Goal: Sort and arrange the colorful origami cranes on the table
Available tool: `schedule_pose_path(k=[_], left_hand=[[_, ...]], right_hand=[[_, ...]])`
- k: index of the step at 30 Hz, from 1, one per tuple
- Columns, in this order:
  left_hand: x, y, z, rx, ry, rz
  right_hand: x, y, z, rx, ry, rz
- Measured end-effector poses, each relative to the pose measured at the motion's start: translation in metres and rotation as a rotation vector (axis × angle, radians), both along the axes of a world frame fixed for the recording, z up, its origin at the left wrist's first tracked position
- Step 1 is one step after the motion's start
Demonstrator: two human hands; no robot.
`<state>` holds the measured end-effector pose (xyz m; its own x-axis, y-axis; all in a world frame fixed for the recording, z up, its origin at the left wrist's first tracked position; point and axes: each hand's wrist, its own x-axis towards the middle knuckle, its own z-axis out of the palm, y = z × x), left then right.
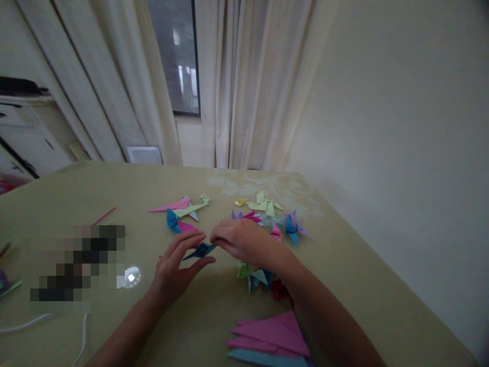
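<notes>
Between my hands, just above the table, is a dark blue folded paper piece (pixel 202 250), a small pointed origami shape. My left hand (pixel 173 265) pinches it from the left, thumb below and fingers above. The fingertips of my right hand (pixel 239 238) are closed on its right tip. Behind my left fingers lie a blue and pink origami piece (pixel 173 220) and a pale green long-necked one (pixel 193 209). Near my right wrist sit a light green and blue origami cluster (pixel 257 278) and a red folded piece (pixel 280 289), partly hidden by my forearm.
Pink folded papers (pixel 271 336) lie stacked at the front over a light blue one (pixel 263 357). More origami figures (pixel 292 227) stand beyond my right hand. At left are a pixelated dark patch, a pink stick (pixel 104 216) and a white cable (pixel 83 339). A wall borders the right.
</notes>
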<state>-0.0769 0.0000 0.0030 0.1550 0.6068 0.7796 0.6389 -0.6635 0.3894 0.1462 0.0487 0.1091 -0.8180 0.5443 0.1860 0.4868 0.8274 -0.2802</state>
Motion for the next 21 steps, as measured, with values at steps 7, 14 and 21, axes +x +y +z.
schedule_pose_path(k=[7, 14, 21], left_hand=[[-0.019, 0.017, -0.015, -0.342, 0.176, 0.355], [-0.029, 0.020, -0.028, -0.575, 0.483, 0.398], [-0.027, 0.021, -0.022, -0.450, 0.358, 0.391]], right_hand=[[0.047, -0.006, 0.033, -0.126, 0.022, -0.100], [0.081, -0.007, 0.051, -0.190, 0.055, -0.199], [0.063, -0.006, 0.038, -0.157, 0.060, -0.145]])
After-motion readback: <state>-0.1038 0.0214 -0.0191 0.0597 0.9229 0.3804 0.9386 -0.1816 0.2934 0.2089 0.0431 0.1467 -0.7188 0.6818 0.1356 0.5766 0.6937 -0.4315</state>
